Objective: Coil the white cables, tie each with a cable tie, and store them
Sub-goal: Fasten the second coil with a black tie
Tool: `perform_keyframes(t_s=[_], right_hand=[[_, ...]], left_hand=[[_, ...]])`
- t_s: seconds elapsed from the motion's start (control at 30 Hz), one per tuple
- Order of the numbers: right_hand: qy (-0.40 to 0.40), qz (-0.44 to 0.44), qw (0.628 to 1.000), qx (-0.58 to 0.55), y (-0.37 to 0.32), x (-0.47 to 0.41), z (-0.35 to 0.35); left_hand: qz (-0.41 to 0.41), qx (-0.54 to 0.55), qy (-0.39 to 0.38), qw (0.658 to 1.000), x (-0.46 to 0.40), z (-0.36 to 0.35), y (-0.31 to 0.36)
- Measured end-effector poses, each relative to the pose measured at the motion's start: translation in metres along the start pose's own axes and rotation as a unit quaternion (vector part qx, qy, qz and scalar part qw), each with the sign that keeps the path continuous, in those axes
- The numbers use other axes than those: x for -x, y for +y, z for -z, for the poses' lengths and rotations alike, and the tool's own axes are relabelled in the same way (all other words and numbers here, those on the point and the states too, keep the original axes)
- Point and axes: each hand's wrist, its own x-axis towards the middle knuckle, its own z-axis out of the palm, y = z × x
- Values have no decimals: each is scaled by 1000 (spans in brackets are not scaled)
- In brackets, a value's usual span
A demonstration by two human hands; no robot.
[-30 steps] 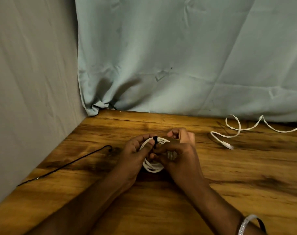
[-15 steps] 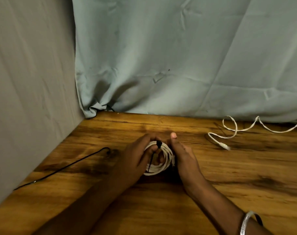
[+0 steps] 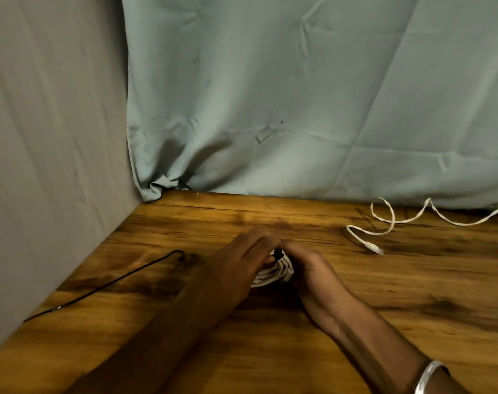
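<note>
Coil (image 3: 273, 273) held between both hands at frame centre.
Left hand (image 3: 236, 268) and right hand (image 3: 313, 273) curled around it, black tie (image 3: 278, 254) on top; loose cable (image 3: 390, 223) lay at right on the tabletop (image 3: 384, 308).

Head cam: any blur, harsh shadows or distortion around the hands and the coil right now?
Head view: left hand is softly motion-blurred; right hand is a little sharper. Dim warm light, with a dark shadow under the white coil and forearms; no glare. Wide-angle bending shows at the table edges. The loose white cable reads clearly.
</note>
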Motion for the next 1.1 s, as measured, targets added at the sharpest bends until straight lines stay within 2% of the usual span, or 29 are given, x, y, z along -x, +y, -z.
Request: perform_keyframes(t_s=[0.13,0.3,0.47,0.63,0.83,0.93,1.1], right_hand=[[-39,-27,997,-63,-4,-3,8],[-147,-65,976,-147,-9,-4,20],[-175,-93,973,-120,-11,-3,22],[-155,-90,983,-44,-15,1,18],[-100,-66,992,-45,-7,-2,19],[-47,-12,999,-17,-1,-1,13],[11,84,995,43,-3,2,6]], left_hand=[[11,0,4,1000,-1,0,5],[-16,-14,19,1000,2,-5,10],[-45,-22,32,998,5,-5,11],[-40,4,19,999,12,-2,13],[71,122,2,990,13,-5,27],[89,151,-9,984,13,-8,28],[163,227,30,960,13,-10,23]])
